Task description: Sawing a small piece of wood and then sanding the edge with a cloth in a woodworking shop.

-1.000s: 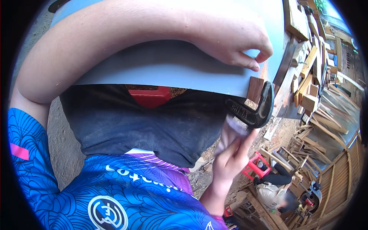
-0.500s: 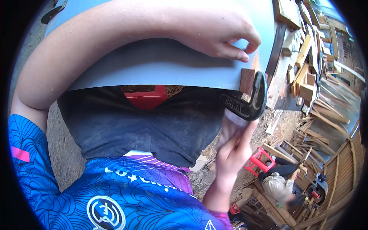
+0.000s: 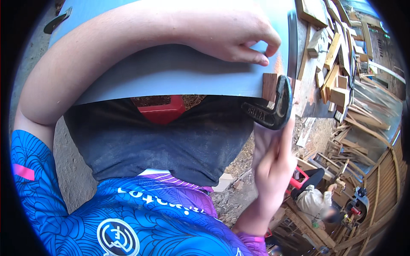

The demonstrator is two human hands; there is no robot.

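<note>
Head view. Wood offcuts [image 3: 335,51] are piled along the upper right of the frame, just past the dark strip [image 3: 292,42] at the board's right edge. At lower right I log a seated co-worker [image 3: 314,200], with a red stool [image 3: 297,177] close by. A red object [image 3: 164,112] shows above the dark trousers [image 3: 162,141], below the board's near edge. The left forearm [image 3: 128,30] lies across my line of sight and hides much of the grey-blue board [image 3: 179,74].

The black C-clamp [image 3: 277,113], right of centre, sits at the board's near right corner, its curved back toward the right. Its upper arm partly covers a small brown wooden block [image 3: 268,85] on the board's edge. Reddish dust [image 3: 278,64] lies just above the block.

Left hand [image 3: 250,45]: over the board, thumb and forefinger curled close together near the dust; I cannot tell whether they pinch anything. Right hand [image 3: 275,164]: directly below the clamp, fingers pointing up at it, partly bent; the clamp hides their tips, so I cannot tell what they grip.
</note>
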